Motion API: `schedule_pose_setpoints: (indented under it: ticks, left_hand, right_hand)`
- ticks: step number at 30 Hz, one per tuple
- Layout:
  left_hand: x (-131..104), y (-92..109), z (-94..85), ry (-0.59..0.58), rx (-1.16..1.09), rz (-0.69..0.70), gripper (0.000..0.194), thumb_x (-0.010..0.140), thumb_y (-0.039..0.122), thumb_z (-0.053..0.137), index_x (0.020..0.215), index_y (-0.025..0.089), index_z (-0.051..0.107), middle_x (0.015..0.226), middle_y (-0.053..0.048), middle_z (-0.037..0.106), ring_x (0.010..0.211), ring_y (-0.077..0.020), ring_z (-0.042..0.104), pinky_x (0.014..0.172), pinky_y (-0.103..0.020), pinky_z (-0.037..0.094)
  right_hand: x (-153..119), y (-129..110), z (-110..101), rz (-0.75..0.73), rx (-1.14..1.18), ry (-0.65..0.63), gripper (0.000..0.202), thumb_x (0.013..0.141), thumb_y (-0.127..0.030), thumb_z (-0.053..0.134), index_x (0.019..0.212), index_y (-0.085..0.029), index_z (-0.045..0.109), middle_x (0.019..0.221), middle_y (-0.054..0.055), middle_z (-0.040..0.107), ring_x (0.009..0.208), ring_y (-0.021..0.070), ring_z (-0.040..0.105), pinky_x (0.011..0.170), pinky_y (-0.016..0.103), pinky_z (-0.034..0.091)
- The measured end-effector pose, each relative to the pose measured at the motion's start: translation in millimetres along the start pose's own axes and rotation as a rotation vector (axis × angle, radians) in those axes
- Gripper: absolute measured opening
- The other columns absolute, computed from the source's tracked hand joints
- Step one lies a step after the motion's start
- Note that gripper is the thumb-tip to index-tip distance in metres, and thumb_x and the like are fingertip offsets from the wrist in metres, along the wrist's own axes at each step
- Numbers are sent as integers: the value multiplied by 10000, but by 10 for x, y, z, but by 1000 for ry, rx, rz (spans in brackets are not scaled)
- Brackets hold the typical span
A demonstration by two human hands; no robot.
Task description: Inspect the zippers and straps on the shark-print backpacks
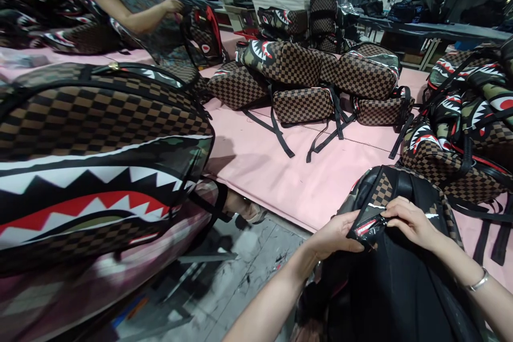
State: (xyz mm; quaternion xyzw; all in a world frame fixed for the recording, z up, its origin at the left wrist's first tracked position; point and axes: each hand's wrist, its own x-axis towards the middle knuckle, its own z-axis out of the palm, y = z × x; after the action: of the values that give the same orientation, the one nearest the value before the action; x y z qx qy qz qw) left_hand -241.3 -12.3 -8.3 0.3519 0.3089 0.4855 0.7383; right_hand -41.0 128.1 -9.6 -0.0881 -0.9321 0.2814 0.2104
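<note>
Black backpack (385, 278): it's right here at the lower right, beside the pink surface (272, 171), dark panel facing up, checked patches showing near the top, and both hands are at its upper part

Left hand (340, 235): in from below, and the grip is narrow, thumb and fingers closed on the small glossy piece (366, 228) with its red-and-white print

Right hand (409, 222): over from the other side, grip narrow too, fingertips pinching at the upper right edge of that same glossy piece; a silver bracelet (479, 280) circles the wrist

Shark-print backpack (100, 112): big and bold on the left, brown checks above, white teeth and a red band below

Checked bags (296, 64): bunched across the middle of the surface, some resting on others, black straps trailing toward us

Bag pile (473, 112): heaped on the right, just beyond the black backpack, teeth and red trim all over it

Another person's arm (136, 18): reaching in at the upper left, hand by a red-edged bag (206, 35)

Grey floor (256, 262): down between the left backpack and the hands, dark marks scattered across it
</note>
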Motion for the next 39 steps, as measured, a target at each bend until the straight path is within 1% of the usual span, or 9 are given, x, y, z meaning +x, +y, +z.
schedule_pose_setpoints:
  ticks: [7,19,22,25,27,29,32,36,39]
  left_hand:
    - [-4,53,68,-5,57,7,648,585,182,758,1186,192,516,966,-61,637,897,-206,613,743,-265,438]
    - [-2,-42,188,39,50,101,663,563,157,761,1182,182,524,1041,-64,611,915,-196,595,825,-292,428]
    - [-23,-105,230,119,68,154,722,586,200,754,1251,194,473,1099,-80,601,937,-211,601,856,-319,430]
    - [-40,-220,245,324,146,219,824,610,224,739,1341,240,358,1151,-87,580,956,-213,602,854,-338,452]
    - [-40,-297,239,418,278,270,752,631,219,719,1314,263,406,1203,-83,553,996,-216,589,870,-348,459]
    - [-28,-340,232,461,491,319,603,652,203,696,1224,272,519,1217,-68,553,1054,-220,560,919,-361,440]
    - [8,-333,234,500,864,337,404,672,186,675,1063,283,641,1106,-51,615,1082,-217,535,957,-373,419]
    - [94,-333,250,537,1193,345,265,700,193,646,950,274,684,1107,-62,594,1080,-222,544,926,-371,452]
    - [173,-407,236,534,1359,447,189,740,207,584,894,252,684,1168,-72,555,1027,-220,585,855,-355,502]
  right_hand:
    - [71,-136,44,-77,-47,-46,173,881,-270,491,1022,-208,569,867,70,597,817,188,550,719,337,465]
    - [3,-351,75,13,-39,-3,153,877,-276,490,948,-207,606,850,65,615,817,187,557,728,335,458]
    - [-30,-401,154,216,149,195,155,861,-322,508,901,-212,610,847,53,609,817,182,554,732,326,452]
    - [-102,-418,289,563,512,557,263,832,-451,509,932,-217,571,752,-2,544,613,113,491,547,233,412]
    - [-159,-429,398,752,708,689,380,786,-543,523,971,-212,541,652,-49,451,479,73,358,427,197,299]
    - [-204,-449,500,858,798,685,456,719,-590,571,940,-191,537,577,-80,359,428,58,258,382,196,206]
    - [-234,-485,610,929,831,630,459,640,-586,647,802,-175,521,517,-106,285,399,43,197,365,197,143]
    - [-245,-544,696,1013,892,628,459,637,-614,618,704,-193,446,481,-125,265,371,33,182,348,178,149]
    - [-239,-621,738,1054,934,634,414,642,-560,635,664,-189,455,447,-121,307,346,31,214,332,172,164]
